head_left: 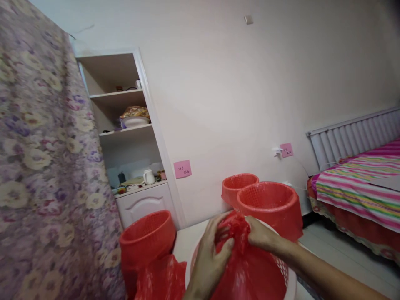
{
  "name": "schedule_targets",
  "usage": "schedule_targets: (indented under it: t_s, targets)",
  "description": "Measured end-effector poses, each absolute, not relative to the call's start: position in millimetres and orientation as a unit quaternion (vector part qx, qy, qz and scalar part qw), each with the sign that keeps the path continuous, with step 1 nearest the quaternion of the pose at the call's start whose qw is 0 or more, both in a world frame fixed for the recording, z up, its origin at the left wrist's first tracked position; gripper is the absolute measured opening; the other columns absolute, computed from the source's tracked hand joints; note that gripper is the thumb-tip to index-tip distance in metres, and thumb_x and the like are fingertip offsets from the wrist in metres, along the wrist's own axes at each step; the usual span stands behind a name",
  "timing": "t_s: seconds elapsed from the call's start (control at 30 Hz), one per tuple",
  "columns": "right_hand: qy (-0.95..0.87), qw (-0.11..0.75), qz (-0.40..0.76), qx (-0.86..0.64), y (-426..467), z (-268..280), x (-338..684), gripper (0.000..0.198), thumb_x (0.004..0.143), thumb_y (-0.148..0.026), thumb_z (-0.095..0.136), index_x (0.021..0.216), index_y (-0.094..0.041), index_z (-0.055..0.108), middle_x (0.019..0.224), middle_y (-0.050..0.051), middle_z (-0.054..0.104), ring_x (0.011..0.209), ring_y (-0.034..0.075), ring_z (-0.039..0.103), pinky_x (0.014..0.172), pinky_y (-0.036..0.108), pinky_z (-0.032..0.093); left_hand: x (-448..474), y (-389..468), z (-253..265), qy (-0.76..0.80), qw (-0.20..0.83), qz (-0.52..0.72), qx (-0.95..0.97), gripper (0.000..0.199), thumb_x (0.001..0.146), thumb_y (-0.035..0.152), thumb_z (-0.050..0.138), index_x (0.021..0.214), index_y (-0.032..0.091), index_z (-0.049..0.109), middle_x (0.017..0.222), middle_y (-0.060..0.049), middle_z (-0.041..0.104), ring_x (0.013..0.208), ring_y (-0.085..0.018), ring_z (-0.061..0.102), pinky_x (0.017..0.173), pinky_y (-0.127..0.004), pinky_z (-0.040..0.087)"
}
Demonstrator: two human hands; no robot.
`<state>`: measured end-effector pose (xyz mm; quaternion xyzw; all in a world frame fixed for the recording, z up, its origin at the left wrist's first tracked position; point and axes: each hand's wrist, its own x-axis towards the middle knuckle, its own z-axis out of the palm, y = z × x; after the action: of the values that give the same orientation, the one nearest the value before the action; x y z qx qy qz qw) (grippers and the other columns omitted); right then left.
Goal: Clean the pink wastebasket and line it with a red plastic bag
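A red plastic bag (240, 266) is bunched up at its top, and its lower part hangs inside a pale basket (292, 280) with a perforated wall. My left hand (212, 254) curls around the left of the bunched plastic, its thumb toward me and its fingers partly behind the red folds. From the other side, my right hand (262, 234) grips the gathered plastic; some of its fingertips are hidden behind the bag. Both hands are above the basket's opening.
Red-lined baskets stand around: one at left (148, 233), a large one (270, 208) and a smaller one (239, 187) behind. Loose red plastic (164, 279) lies at lower left over the white tabletop (187, 241). A floral curtain (46, 166) hangs left; a bed (359, 179) stands right.
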<state>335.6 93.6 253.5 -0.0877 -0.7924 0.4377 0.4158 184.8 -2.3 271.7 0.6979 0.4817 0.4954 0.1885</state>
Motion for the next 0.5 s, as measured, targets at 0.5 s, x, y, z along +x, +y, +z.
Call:
schedule_targets:
  t_s: [0.5]
  targets:
    - [-0.771, 0.488, 0.408, -0.035, 75.9, 261.8, 330.2, 0.023, 0.063, -0.005, 0.048, 0.076, -0.018, 0.062, 0.075, -0.003, 0.066, 0.071, 0.015, 0.057, 0.066, 0.027, 0.047, 197.2, 16.0, 254.4, 0.465, 0.259, 0.469, 0.705, 0.038, 0.064, 0.023, 0.075, 0.102, 0.022, 0.070, 0.108, -0.007, 0.072, 0.103, -0.027, 0.062, 0.097, -0.042, 0.045]
